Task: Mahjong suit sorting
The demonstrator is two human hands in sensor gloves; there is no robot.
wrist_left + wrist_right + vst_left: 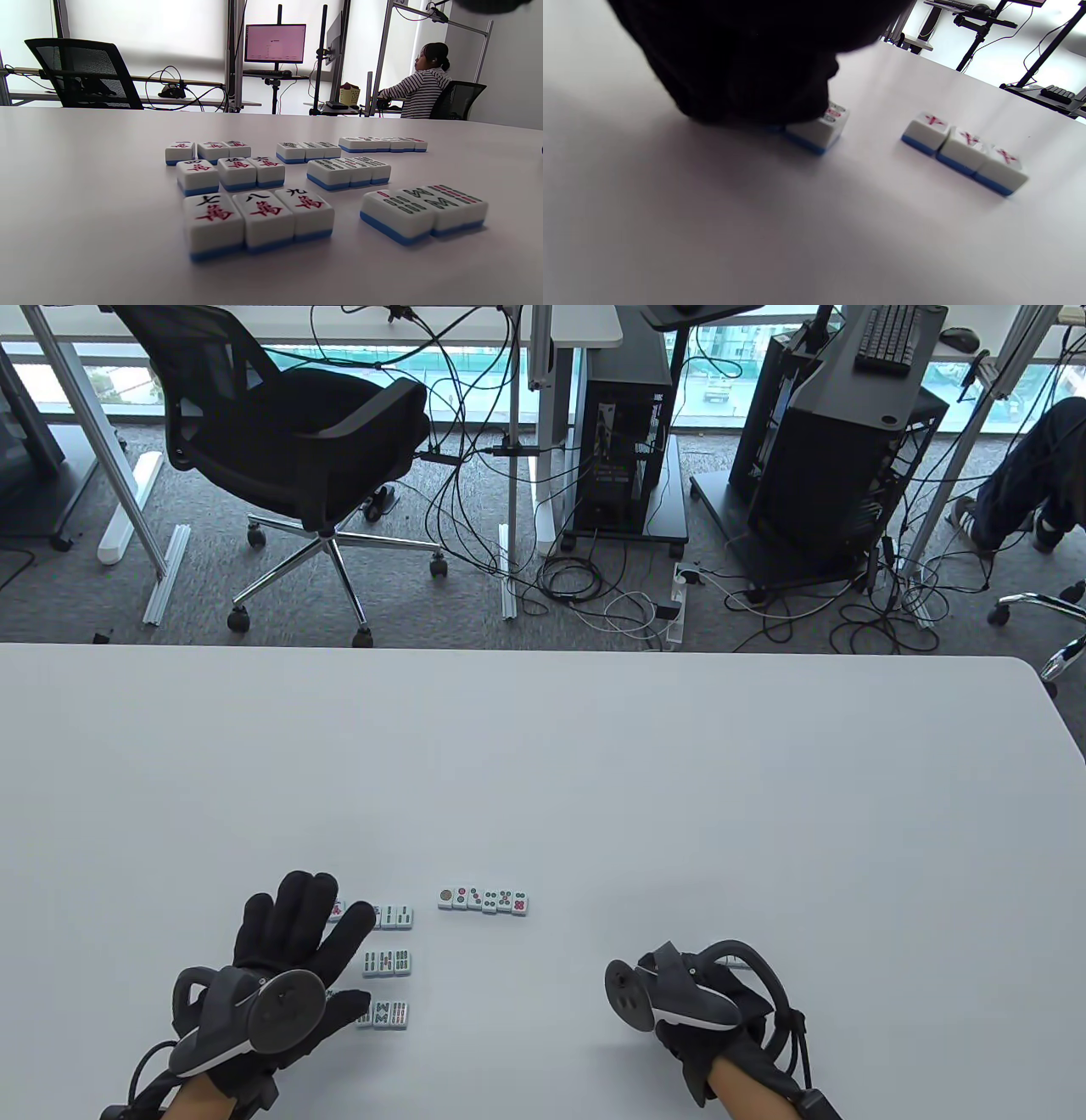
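Sorting is judged mostly done. On the white table (594,780), the white, blue-backed mahjong tiles with red characters (231,173) are laid in three rows of three. The bamboo-marked tiles (388,961) lie just beside them in three rows of three. A single row of circle-marked tiles (484,901) is set apart.

The left hand (284,959) is spread flat with straight fingers over the character tiles and nothing is held. Contact cannot be told.

The right hand (696,1001) is curled over one circle tile (818,127). Whether it is pinched cannot be told. Three red-marked tiles (963,152) lie near it, apparently not yet placed.
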